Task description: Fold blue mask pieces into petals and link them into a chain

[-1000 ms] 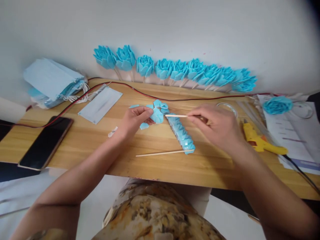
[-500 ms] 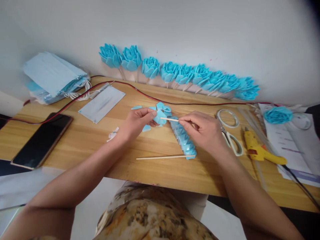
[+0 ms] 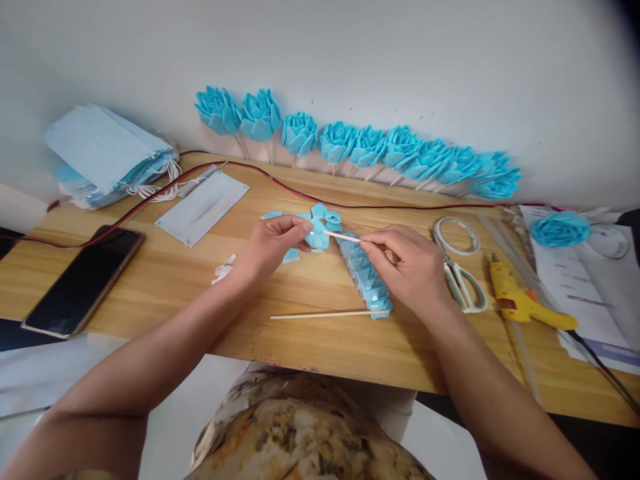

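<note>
Between the thumb and fingers of my left hand [image 3: 280, 243] is a light blue fabric petal [image 3: 318, 236]. My right hand [image 3: 405, 263] pinches a thin wooden stick [image 3: 345, 236], whose tip points left at the petal's surface; whether it touches I cannot tell. Several loose blue petals [image 3: 291, 255] lie on the table around my left hand. Under and beside my right hand runs a slanting row of overlapping blue petals [image 3: 367, 273]. A second wooden stick [image 3: 325, 315] lies nearer to me, its right end by the row's near end.
Several blue fabric flowers on sticks [image 3: 300, 133] lean on the wall. At right are scissors [image 3: 466, 287], a tape roll [image 3: 456, 236], a yellow glue gun [image 3: 525, 300] and papers [image 3: 590, 287]. At left are a phone [image 3: 85, 283], face masks [image 3: 107, 150] and a cable [image 3: 135, 217].
The stick in my right hand has tilted slightly, and its tip has shifted a little right on the petal. My left hand still holds the petal in almost the same place.
</note>
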### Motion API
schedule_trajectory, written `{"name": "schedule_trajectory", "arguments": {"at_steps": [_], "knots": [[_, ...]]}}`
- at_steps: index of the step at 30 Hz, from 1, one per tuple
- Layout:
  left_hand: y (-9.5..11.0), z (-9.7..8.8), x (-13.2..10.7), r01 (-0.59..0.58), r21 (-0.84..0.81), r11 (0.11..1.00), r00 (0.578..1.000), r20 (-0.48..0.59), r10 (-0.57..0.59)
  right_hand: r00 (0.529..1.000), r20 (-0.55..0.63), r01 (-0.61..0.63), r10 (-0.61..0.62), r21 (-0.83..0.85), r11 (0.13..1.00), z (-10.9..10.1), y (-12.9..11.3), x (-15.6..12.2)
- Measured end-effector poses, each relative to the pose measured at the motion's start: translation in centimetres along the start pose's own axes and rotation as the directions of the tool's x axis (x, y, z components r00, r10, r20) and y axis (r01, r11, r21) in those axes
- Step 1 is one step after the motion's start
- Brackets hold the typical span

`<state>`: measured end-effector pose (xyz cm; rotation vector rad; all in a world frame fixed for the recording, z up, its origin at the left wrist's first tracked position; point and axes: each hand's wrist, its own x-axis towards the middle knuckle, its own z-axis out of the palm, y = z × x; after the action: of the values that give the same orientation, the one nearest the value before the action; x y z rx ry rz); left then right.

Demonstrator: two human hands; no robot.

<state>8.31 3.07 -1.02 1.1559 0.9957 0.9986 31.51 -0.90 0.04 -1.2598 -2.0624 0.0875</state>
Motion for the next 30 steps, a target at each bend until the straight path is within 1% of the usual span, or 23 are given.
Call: {"name": "schedule_trajectory", "arguments": {"at_steps": [5, 10, 18, 24, 27, 30], "knots": [[0.3, 0.1, -0.1, 0.011, 0.008, 1.000, 1.000, -0.013, -0.011, 0.999, 0.031, 0.010, -0.010, 0.008, 1.000, 0.1, -0.1, -0.1], [0.2, 0.1, -0.1, 0.007, 0.008, 1.000, 1.000, 0.005, -0.007, 0.999, 0.024, 0.029, -0.028, -0.023, 0.999, 0.6, 0.1, -0.3], [0.2, 0.1, -0.2, 0.022, 0.003, 1.000, 1.000, 0.019, -0.022, 1.000, 0.014, 0.017, -0.017, -0.037, 0.999, 0.6, 0.0, -0.3], [0.0, 0.1, -0.1, 0.034, 0.020, 0.999, 0.999, 0.008, -0.034, 0.999, 0.034, -0.021, 0.022, -0.049, 0.999, 1.0, 0.0, -0.6], [-0.2, 0.0, 0.1, 0.033, 0.002, 0.999, 0.999, -0.004, -0.033, 0.999, 0.034, 0.000, 0.002, -0.076, 0.997, 1.0, -0.2, -0.7], [-0.4, -0.1, 0.4, 0.025, -0.048, 0.999, 1.000, -0.018, -0.026, 1.000, -0.001, 0.022, -0.022, -0.074, 0.997, 0.5, -0.3, -0.4]]}}
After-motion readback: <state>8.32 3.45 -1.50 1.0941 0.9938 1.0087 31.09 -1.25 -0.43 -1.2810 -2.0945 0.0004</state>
